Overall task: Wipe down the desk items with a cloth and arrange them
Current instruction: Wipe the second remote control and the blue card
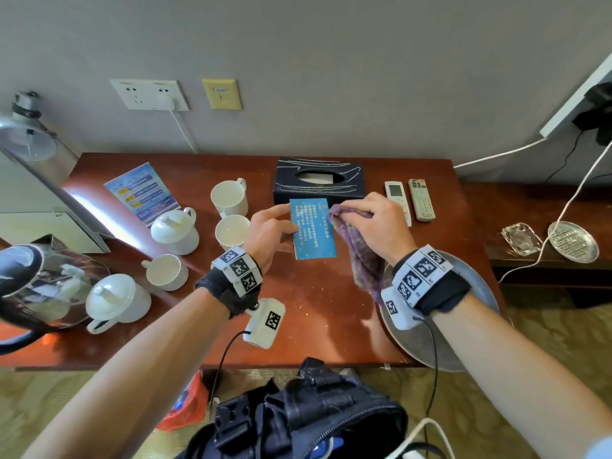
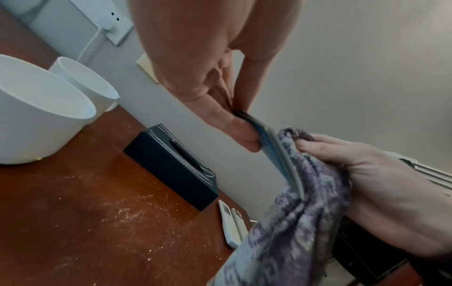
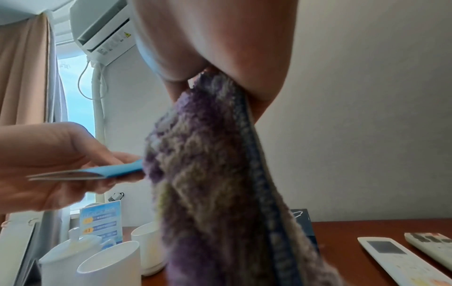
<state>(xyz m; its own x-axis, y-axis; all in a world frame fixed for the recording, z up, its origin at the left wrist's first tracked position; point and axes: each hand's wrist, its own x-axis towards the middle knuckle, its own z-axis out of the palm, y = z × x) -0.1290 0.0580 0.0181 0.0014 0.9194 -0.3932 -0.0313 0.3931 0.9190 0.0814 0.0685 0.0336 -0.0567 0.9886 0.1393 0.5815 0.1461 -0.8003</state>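
The card [image 1: 314,229] is blue, and we hold it above the scuffed red-brown desk [image 1: 331,313] by a grey wall; our left hand [image 1: 270,232] pinches its left edge while our right hand [image 1: 374,226] clutches the purple cloth [image 1: 359,256] against its right side

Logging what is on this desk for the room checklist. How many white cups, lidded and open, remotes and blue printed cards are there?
Open white ceramic cups: 3
White lidded ceramic cups: 2
White remote controls: 2
Blue printed cards: 2, one held in the left hand, one standing sign
Total: 9
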